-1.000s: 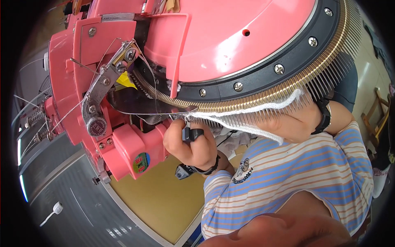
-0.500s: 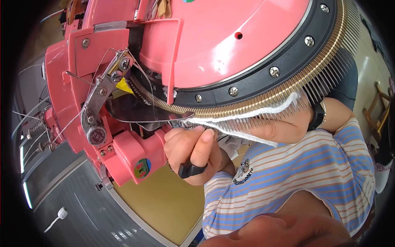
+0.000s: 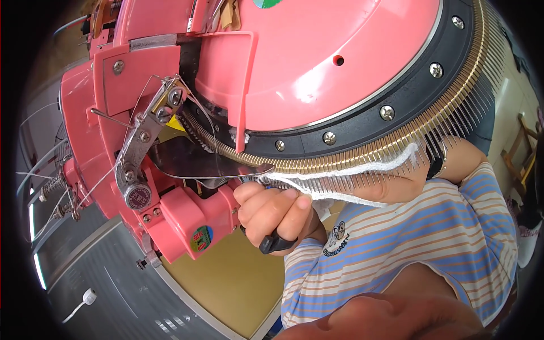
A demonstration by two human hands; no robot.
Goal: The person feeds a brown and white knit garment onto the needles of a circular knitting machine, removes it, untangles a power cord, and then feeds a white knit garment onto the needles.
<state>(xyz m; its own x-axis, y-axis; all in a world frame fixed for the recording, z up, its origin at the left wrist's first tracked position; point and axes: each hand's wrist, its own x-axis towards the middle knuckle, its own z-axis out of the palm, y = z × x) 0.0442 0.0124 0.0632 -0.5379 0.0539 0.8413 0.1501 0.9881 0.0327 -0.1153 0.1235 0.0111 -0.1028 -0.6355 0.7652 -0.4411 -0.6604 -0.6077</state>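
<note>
My left hand (image 3: 275, 215) is closed, its thumb and fingers pinched at the edge of a white strip of knitted fabric (image 3: 391, 164), just below the row of points. A black ring-like piece sits on one finger. The fabric's upper edge runs along the thin metal points (image 3: 340, 175) of a pink round dial machine (image 3: 277, 73), and its lower edge hangs beneath. Behind the points lies my right hand (image 3: 391, 184), next to the fabric, with a black band at the wrist; the points hide its fingers. A dark curved metal plate (image 3: 204, 158) ends beside my left fingertips.
A metal arm (image 3: 136, 147) with thread guides stands left of the dial. Below it is a pink housing (image 3: 187, 218). Spring tensioners (image 3: 54, 190) and threads lie further left. A tan panel (image 3: 226, 289) is under the machine, and a wooden frame (image 3: 521, 144) stands far right.
The whole view has shifted, so the machine appears slightly lower and further right. My left hand has moved a little right and down along the points, still pinched. My right hand stays behind them.
</note>
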